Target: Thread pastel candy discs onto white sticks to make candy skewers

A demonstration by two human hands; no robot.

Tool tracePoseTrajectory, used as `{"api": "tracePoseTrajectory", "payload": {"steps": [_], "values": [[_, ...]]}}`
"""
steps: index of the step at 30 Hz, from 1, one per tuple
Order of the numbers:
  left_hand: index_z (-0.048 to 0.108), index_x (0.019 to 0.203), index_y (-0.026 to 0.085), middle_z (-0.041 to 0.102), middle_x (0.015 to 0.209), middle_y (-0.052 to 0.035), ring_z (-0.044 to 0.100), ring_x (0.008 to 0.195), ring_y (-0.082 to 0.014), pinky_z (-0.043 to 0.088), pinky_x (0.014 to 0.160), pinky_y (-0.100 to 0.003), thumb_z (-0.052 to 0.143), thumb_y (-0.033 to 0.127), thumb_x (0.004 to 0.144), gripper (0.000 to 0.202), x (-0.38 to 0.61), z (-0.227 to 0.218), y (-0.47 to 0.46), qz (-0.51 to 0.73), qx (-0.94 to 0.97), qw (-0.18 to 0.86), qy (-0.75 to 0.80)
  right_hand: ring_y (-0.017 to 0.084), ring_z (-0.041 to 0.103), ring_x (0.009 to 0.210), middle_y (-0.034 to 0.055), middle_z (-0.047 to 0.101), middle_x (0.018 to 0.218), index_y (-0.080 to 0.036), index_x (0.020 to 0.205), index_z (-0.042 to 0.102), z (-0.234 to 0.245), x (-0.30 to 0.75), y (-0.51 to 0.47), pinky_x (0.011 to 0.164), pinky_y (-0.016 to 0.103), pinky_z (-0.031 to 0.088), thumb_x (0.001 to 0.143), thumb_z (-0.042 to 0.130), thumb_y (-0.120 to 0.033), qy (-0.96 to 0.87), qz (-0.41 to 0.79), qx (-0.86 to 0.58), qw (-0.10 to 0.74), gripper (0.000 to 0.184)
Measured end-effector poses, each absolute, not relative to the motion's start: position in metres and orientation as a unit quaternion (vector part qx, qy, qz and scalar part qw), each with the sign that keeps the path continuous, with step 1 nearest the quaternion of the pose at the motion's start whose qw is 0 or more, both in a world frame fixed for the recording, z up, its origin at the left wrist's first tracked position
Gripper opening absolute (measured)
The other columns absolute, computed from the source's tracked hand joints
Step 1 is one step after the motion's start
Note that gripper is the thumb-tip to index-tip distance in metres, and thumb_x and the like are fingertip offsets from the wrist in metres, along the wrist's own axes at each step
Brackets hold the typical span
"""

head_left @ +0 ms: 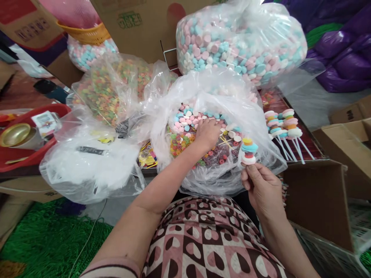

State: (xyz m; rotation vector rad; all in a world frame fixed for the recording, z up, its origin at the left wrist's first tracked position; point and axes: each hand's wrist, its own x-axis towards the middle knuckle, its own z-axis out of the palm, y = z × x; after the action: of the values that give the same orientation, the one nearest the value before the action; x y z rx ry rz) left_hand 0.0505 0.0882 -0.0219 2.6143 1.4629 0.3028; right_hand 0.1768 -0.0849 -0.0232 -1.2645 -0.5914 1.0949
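Note:
In my right hand (262, 183) is an upright candy skewer (249, 148), pinched near its bottom; pink-white and blue marshmallows, a red gummy and a yellow gummy are stacked on it. My left hand (208, 133) reaches down into an open clear plastic bag (162, 127). Its fingers curl in at the edge of the loose marshmallows (185, 117), and the fingertips are hidden, so what they pinch cannot be made out. Beside that hand lie gummy rings (181, 144) in green, orange and dark red. A few pale sticks (226, 141) rest just right of it.
Finished-looking candy skewers (285, 125) lie at the right table edge, above an open cardboard box (315, 200). Behind stands a big bag of marshmallows (240, 42). A bag of gummy rings (113, 88), a white-filled bag (92, 154) and a red basin (60, 112) are on the left.

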Motion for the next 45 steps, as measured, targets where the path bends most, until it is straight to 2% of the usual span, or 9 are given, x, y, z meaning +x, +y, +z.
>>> {"api": "tracePoseTrajectory", "payload": {"steps": [5, 8, 12, 15, 21, 29, 36, 42, 45], "values": [[0.066, 0.123, 0.013, 0.066, 0.129, -0.0169, 0.053, 0.125, -0.0322, 0.037, 0.104, -0.048, 0.043, 0.012, 0.096, 0.035, 0.051, -0.013, 0.078, 0.081, 0.894, 0.042, 0.438, 0.006, 0.041, 0.043, -0.003, 0.057, 0.056, -0.017, 0.08, 0.073, -0.023, 0.176, -0.085, 0.04, 0.02, 0.027, 0.074, 0.085, -0.044, -0.263, 0.484, -0.55, 0.627, 0.03], [0.065, 0.122, 0.013, 0.069, 0.125, -0.0164, 0.057, 0.122, -0.0323, 0.038, 0.104, -0.048, 0.05, 0.01, 0.091, 0.034, 0.048, -0.012, 0.077, 0.12, 0.879, 0.096, 0.452, 0.007, 0.042, 0.043, -0.0026, 0.058, 0.057, -0.017, 0.082, 0.072, -0.02, 0.174, -0.084, 0.04, 0.02, 0.027, 0.076, 0.083, -0.045, -0.275, 0.488, -0.555, 0.615, 0.03], [0.066, 0.113, 0.016, 0.073, 0.11, -0.0112, 0.066, 0.103, -0.0243, 0.048, 0.094, -0.038, 0.058, 0.015, 0.086, 0.028, 0.035, -0.014, 0.076, 0.291, 0.747, 0.321, 0.505, 0.007, 0.04, 0.043, -0.0031, 0.057, 0.057, -0.018, 0.084, 0.071, -0.02, 0.173, -0.085, 0.04, 0.021, 0.026, 0.078, 0.079, -0.044, -0.294, 0.496, -0.569, 0.587, 0.029], [0.065, 0.112, 0.016, 0.073, 0.109, -0.0076, 0.067, 0.097, -0.0175, 0.051, 0.085, -0.03, 0.06, 0.019, 0.087, 0.026, 0.024, -0.015, 0.065, 0.434, 0.582, 0.507, 0.466, 0.007, 0.035, 0.041, -0.0042, 0.054, 0.054, -0.018, 0.084, 0.069, -0.023, 0.171, -0.086, 0.039, 0.022, 0.022, 0.082, 0.075, -0.047, -0.327, 0.512, -0.578, 0.545, 0.03], [0.074, 0.1, 0.02, 0.075, 0.097, -0.0012, 0.065, 0.082, -0.0131, 0.052, 0.076, -0.028, 0.079, 0.034, 0.075, 0.028, 0.015, -0.018, 0.04, 0.506, 0.406, 0.655, 0.387, 0.009, 0.033, 0.042, -0.0062, 0.048, 0.048, -0.018, 0.093, 0.07, -0.027, 0.164, -0.085, 0.041, 0.024, 0.02, 0.087, 0.068, -0.052, -0.401, 0.489, -0.6, 0.489, 0.034], [0.076, 0.099, 0.023, 0.075, 0.1, -0.0013, 0.067, 0.092, -0.0166, 0.055, 0.085, -0.033, 0.083, 0.043, 0.072, 0.034, 0.013, -0.026, 0.031, 0.538, 0.395, 0.641, 0.378, 0.01, 0.033, 0.043, -0.0064, 0.046, 0.046, -0.018, 0.093, 0.071, -0.026, 0.161, -0.083, 0.043, 0.025, 0.023, 0.087, 0.067, -0.051, -0.411, 0.461, -0.625, 0.477, 0.033], [0.075, 0.102, 0.022, 0.071, 0.112, -0.0073, 0.065, 0.105, -0.019, 0.052, 0.096, -0.034, 0.071, 0.038, 0.085, 0.023, 0.008, -0.031, 0.024, 0.533, 0.595, 0.425, 0.426, 0.009, 0.03, 0.045, -0.0071, 0.041, 0.049, -0.018, 0.094, 0.073, -0.022, 0.162, -0.085, 0.043, 0.024, 0.02, 0.084, 0.071, -0.05, -0.388, 0.487, -0.632, 0.461, 0.034], [0.075, 0.1, 0.021, 0.07, 0.101, -0.0053, 0.065, 0.091, -0.0156, 0.053, 0.081, -0.028, 0.067, 0.034, 0.087, 0.02, 0.006, -0.032, 0.023, 0.523, 0.582, 0.484, 0.391, 0.008, 0.028, 0.043, -0.0079, 0.04, 0.048, -0.018, 0.095, 0.073, -0.018, 0.167, -0.086, 0.042, 0.023, 0.017, 0.084, 0.073, -0.05, -0.369, 0.516, -0.617, 0.465, 0.034], [0.076, 0.1, 0.021, 0.072, 0.104, -0.0059, 0.066, 0.097, -0.0173, 0.053, 0.087, -0.03, 0.067, 0.034, 0.088, 0.02, 0.008, -0.031, 0.02, 0.527, 0.59, 0.466, 0.396, 0.009, 0.029, 0.042, -0.008, 0.04, 0.047, -0.019, 0.093, 0.072, -0.013, 0.164, -0.084, 0.041, 0.024, 0.017, 0.084, 0.072, -0.05, -0.372, 0.507, -0.617, 0.474, 0.033]]}}
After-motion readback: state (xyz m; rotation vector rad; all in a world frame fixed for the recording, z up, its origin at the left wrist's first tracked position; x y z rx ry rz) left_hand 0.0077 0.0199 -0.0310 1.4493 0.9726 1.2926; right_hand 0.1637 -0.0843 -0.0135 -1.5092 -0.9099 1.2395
